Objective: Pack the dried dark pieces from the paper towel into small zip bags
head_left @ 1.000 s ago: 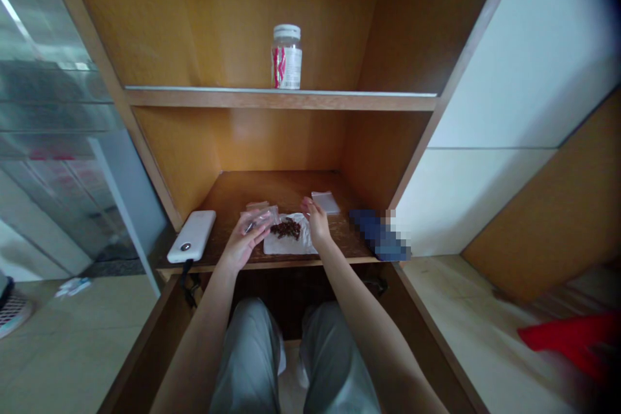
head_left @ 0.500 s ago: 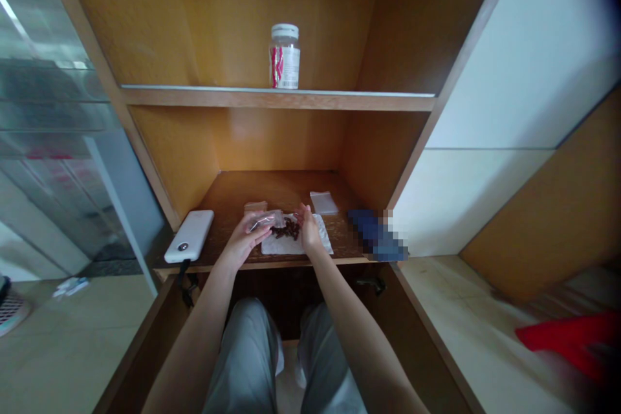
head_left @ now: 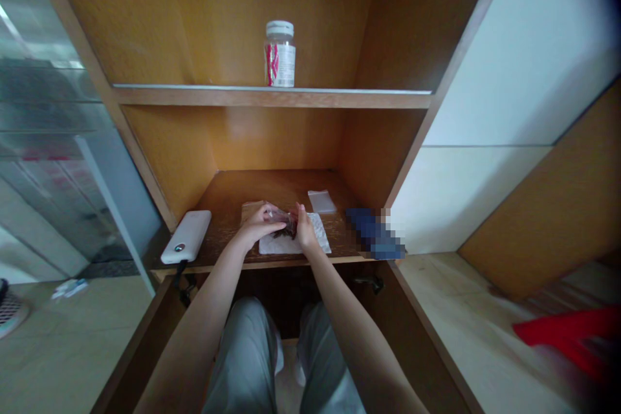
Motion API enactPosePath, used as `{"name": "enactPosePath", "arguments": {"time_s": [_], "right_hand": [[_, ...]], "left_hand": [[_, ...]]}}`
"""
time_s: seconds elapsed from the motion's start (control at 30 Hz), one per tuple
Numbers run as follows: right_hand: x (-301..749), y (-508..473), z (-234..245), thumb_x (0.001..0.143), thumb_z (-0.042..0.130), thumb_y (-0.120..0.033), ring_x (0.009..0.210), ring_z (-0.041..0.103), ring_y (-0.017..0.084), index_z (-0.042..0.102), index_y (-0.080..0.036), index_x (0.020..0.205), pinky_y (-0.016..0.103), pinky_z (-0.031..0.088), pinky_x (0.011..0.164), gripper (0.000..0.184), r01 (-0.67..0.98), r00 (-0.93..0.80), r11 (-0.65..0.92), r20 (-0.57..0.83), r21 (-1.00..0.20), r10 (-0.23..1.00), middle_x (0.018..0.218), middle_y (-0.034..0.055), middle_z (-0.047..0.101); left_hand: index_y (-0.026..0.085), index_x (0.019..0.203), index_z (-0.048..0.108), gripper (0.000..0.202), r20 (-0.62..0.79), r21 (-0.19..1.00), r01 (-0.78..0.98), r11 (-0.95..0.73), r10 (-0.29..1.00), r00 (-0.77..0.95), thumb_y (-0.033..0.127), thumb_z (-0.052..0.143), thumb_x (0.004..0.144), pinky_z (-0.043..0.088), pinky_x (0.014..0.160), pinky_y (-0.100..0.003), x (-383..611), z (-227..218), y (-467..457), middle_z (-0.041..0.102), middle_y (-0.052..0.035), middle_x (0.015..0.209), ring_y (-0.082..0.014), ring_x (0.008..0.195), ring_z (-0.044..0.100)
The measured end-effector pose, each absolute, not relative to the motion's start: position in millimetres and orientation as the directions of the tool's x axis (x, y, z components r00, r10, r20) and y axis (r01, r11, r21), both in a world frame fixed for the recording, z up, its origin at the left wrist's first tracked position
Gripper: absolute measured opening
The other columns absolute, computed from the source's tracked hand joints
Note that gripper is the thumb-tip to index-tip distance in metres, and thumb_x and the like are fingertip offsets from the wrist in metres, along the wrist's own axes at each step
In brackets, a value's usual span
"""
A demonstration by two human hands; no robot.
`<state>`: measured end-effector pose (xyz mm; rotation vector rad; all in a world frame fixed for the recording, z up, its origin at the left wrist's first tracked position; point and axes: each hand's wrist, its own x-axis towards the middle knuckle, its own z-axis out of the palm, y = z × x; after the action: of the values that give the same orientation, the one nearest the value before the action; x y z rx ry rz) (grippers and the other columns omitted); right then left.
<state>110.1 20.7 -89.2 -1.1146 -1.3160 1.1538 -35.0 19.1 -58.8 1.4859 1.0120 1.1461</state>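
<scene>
My left hand (head_left: 259, 223) grips a small clear plastic bag (head_left: 277, 215) just above a white paper sheet (head_left: 291, 244). The bag's far end reaches over a heap of dark brown dried pieces (head_left: 290, 226), which it partly hides. My right hand (head_left: 305, 231) comes in from the other side, its pinched fingers at that far end of the bag. Both hands nearly meet over the heap. Behind my left hand lies a flat tan packet (head_left: 249, 209), partly hidden.
A second small clear bag (head_left: 321, 201) lies behind the paper on the dark wooden shelf (head_left: 272, 187). A white power bank (head_left: 185, 237) with a black cable sits at the left edge. A pixelated blue object (head_left: 373, 233) lies right. A jar (head_left: 280, 55) stands on the upper shelf.
My hands have moved closer together. The clear bag has shifted right over the dark heap, and my right fingers now reach its far end.
</scene>
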Motion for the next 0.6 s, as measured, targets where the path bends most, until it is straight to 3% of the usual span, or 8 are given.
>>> {"name": "enactPosePath", "arguments": {"time_s": [0.13, 0.43, 0.6], "right_hand": [[107, 24, -95, 0.082, 0.020, -0.062, 0.112, 0.050, 0.020, 0.042, -0.019, 0.128, 0.030, 0.037, 0.091, 0.067, 0.017, 0.109, 0.149, 0.150, -0.989, 0.983, 0.117, 0.0106, 0.056], [104, 26, -98, 0.083, 0.020, -0.060, 0.113, 0.050, 0.018, 0.044, -0.019, 0.126, 0.029, 0.037, 0.093, 0.064, -0.045, 0.086, 0.150, 0.146, -0.988, 0.986, 0.121, 0.0097, 0.055], [103, 25, -98, 0.085, 0.020, -0.057, 0.116, 0.047, 0.017, 0.045, -0.018, 0.125, 0.030, 0.034, 0.096, 0.061, -0.088, 0.079, 0.175, 0.169, -0.981, 0.983, 0.129, 0.0094, 0.048]], "left_hand": [[0.017, 0.086, 0.060, 0.040, 0.230, 0.970, 0.034, -0.241, 0.953, 0.196, 0.019, 0.078, 0.050, 0.048, 0.075, -0.037, -39, -53, 16, 0.064, -0.0051, 0.083, -0.0180, 0.074, 0.062], [0.016, 0.104, 0.056, 0.049, 0.206, 0.978, -0.081, -0.193, 0.957, 0.205, 0.019, 0.073, 0.059, 0.040, 0.091, -0.041, -59, -46, -1, 0.065, -0.0090, 0.098, -0.0208, 0.093, 0.060], [0.019, 0.103, 0.056, 0.044, 0.164, 0.971, -0.207, -0.124, 0.967, 0.193, 0.020, 0.071, 0.062, 0.041, 0.092, -0.039, -65, -61, -10, 0.064, -0.0077, 0.104, -0.0203, 0.099, 0.059]]}}
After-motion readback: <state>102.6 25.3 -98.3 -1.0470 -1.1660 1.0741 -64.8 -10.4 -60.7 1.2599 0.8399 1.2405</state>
